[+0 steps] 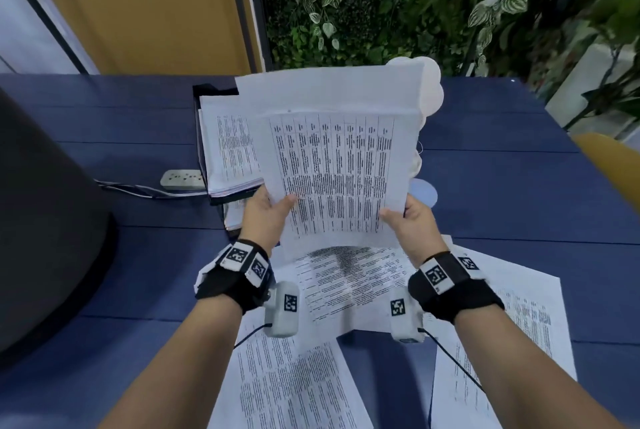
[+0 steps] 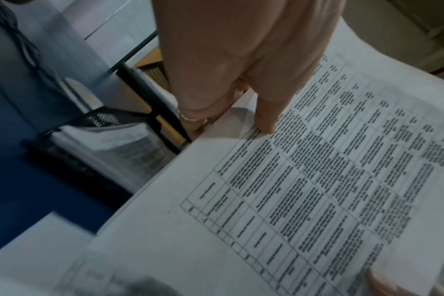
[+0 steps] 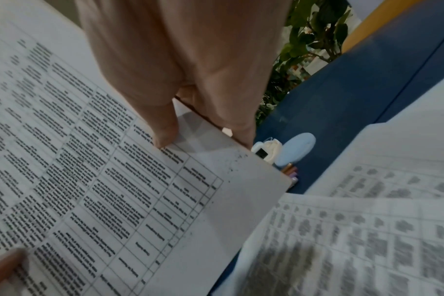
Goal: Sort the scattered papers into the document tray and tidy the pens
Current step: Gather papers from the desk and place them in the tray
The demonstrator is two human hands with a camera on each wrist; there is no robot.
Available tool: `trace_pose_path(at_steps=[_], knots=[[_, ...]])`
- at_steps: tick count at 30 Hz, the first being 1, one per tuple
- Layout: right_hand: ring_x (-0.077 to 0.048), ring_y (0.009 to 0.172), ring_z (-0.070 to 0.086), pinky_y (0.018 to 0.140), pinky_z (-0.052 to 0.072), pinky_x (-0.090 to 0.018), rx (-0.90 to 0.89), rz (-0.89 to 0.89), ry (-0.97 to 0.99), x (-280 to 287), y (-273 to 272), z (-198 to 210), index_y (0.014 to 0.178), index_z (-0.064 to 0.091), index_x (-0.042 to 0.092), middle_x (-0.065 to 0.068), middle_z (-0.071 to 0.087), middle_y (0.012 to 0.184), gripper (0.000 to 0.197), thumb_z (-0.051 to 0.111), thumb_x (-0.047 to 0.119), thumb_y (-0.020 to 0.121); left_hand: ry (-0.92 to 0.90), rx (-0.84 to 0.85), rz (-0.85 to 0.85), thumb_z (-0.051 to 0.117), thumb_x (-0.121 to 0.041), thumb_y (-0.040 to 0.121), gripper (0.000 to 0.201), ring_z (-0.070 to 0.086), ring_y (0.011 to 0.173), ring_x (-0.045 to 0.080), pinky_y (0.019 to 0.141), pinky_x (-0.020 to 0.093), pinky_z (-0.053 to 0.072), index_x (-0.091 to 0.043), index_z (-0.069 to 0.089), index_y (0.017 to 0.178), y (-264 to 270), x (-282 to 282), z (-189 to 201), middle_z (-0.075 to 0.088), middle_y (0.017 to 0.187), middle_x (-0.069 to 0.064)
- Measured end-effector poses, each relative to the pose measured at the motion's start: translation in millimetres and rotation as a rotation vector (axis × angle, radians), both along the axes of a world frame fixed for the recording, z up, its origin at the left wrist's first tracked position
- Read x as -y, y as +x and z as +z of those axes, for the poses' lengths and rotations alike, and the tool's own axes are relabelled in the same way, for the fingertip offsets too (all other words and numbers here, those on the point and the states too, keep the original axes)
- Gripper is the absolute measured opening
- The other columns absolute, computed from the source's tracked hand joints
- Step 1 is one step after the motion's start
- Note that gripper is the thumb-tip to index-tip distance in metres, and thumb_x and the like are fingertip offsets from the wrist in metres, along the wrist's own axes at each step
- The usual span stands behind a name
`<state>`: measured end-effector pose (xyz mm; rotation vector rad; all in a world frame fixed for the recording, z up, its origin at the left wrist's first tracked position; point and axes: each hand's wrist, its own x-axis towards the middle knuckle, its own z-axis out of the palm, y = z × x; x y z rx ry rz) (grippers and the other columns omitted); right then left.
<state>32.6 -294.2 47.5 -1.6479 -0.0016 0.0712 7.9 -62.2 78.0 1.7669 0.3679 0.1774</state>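
A printed sheet with a table [image 1: 339, 172] is held up above the blue table between both hands. My left hand [image 1: 268, 209] pinches its lower left edge, thumb on top [image 2: 266, 122]. My right hand [image 1: 403, 217] pinches its lower right edge, thumb on the print [image 3: 165, 136]. A second blank sheet [image 1: 329, 89] sits behind it. The black mesh document tray [image 1: 201, 138] stands just left of the held sheet, with a stack of papers [image 1: 228, 151] in it. Several printed sheets [image 1: 349, 283] lie scattered under my wrists. A few pen ends [image 3: 290, 171] show past the sheet's corner.
A white power strip [image 1: 181, 179] with cables lies left of the tray. A large dark rounded object [image 1: 45, 214] fills the left side. A pale blue disc [image 1: 424, 191] and a small white device [image 3: 265, 151] sit right of the held sheet. Plants stand behind the table.
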Motion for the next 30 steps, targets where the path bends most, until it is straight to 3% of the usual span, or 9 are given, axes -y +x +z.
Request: trace_pose_path(at_steps=[3, 6, 9, 13, 16, 21, 23, 27, 30], knots=[[-0.013, 0.098, 0.065, 0.095, 0.050, -0.037, -0.045, -0.001, -0.094, 2, -5, -20, 0.103, 0.065, 0.025, 0.005, 0.070, 0.103, 0.033, 0.056, -0.003, 0.088, -0.037, -0.090, -0.031, 0.063, -0.017, 0.090, 0.021, 0.061, 0.089, 0.013, 0.077, 0.026, 0.050, -0.013, 0.057, 0.109, -2, 3, -31, 0.064, 0.098, -0.004], [-0.020, 0.103, 0.064, 0.098, 0.048, -0.046, -0.145, -0.016, -0.139, 7, -10, -40, 0.094, 0.064, 0.034, 0.005, 0.069, 0.103, 0.037, 0.057, -0.002, 0.087, 0.026, -0.169, -0.064, 0.061, -0.013, 0.090, 0.013, 0.063, 0.099, 0.019, 0.090, 0.037, 0.051, -0.019, 0.057, 0.100, -7, 8, -62, 0.068, 0.105, 0.001], [-0.021, 0.106, 0.063, 0.099, 0.047, -0.047, -0.192, -0.035, -0.135, 10, -13, -51, 0.103, 0.063, 0.030, 0.003, 0.069, 0.108, 0.032, 0.057, 0.003, 0.089, -0.021, -0.180, -0.068, 0.056, -0.012, 0.093, 0.020, 0.062, 0.102, 0.018, 0.096, 0.041, 0.048, -0.031, 0.056, 0.095, -11, 12, -78, 0.067, 0.106, -0.003], [-0.016, 0.102, 0.064, 0.095, 0.049, -0.039, -0.165, -0.032, -0.112, 13, -12, -49, 0.113, 0.061, 0.018, 0.001, 0.068, 0.109, 0.025, 0.058, 0.006, 0.091, -0.132, -0.119, -0.017, 0.052, -0.008, 0.095, 0.019, 0.061, 0.105, 0.015, 0.094, 0.032, 0.046, -0.022, 0.055, 0.107, -13, 12, -65, 0.065, 0.108, -0.005], [-0.011, 0.089, 0.061, 0.078, 0.052, -0.028, -0.224, -0.004, -0.127, 13, -11, -51, 0.116, 0.060, 0.011, -0.005, 0.066, 0.111, 0.022, 0.055, 0.010, 0.094, -0.188, -0.085, 0.021, 0.052, -0.011, 0.095, 0.011, 0.062, 0.099, 0.015, 0.090, 0.033, 0.048, -0.019, 0.056, 0.101, -9, 3, -54, 0.066, 0.105, -0.003], [-0.024, 0.076, 0.061, 0.055, 0.054, -0.031, -0.274, 0.028, -0.040, -6, -7, -42, 0.115, 0.057, 0.014, -0.013, 0.066, 0.109, 0.020, 0.046, 0.014, 0.099, -0.206, 0.034, 0.103, 0.055, -0.011, 0.093, 0.006, 0.063, 0.088, 0.015, 0.081, 0.030, 0.050, -0.016, 0.055, 0.097, -3, -13, -36, 0.068, 0.099, -0.001], [-0.020, 0.067, 0.059, 0.048, 0.049, -0.027, -0.210, 0.029, -0.042, -19, -1, -32, 0.113, 0.057, 0.013, -0.012, 0.066, 0.104, 0.019, 0.045, 0.012, 0.099, -0.172, 0.068, 0.133, 0.055, -0.009, 0.093, 0.011, 0.063, 0.089, 0.012, 0.080, 0.025, 0.050, -0.015, 0.053, 0.102, -1, -21, -28, 0.068, 0.098, -0.004], [-0.012, 0.064, 0.058, 0.043, 0.045, -0.018, -0.211, 0.028, 0.071, -49, 18, -11, 0.112, 0.054, 0.014, -0.006, 0.064, 0.105, 0.022, 0.040, 0.004, 0.098, -0.028, -0.023, 0.084, 0.061, -0.014, 0.089, 0.038, 0.062, 0.103, 0.019, 0.090, 0.037, 0.051, -0.018, 0.045, 0.123, -2, -44, -21, 0.064, 0.116, 0.002], [-0.016, 0.079, 0.060, 0.048, 0.049, -0.020, -0.213, 0.063, 0.097, -71, 35, 1, 0.115, 0.053, 0.014, -0.006, 0.062, 0.114, 0.030, 0.038, -0.003, 0.096, 0.014, -0.061, 0.091, 0.058, -0.006, 0.089, 0.055, 0.061, 0.099, 0.024, 0.070, 0.033, 0.057, -0.020, 0.034, 0.136, -4, -61, -20, 0.058, 0.120, 0.003]])
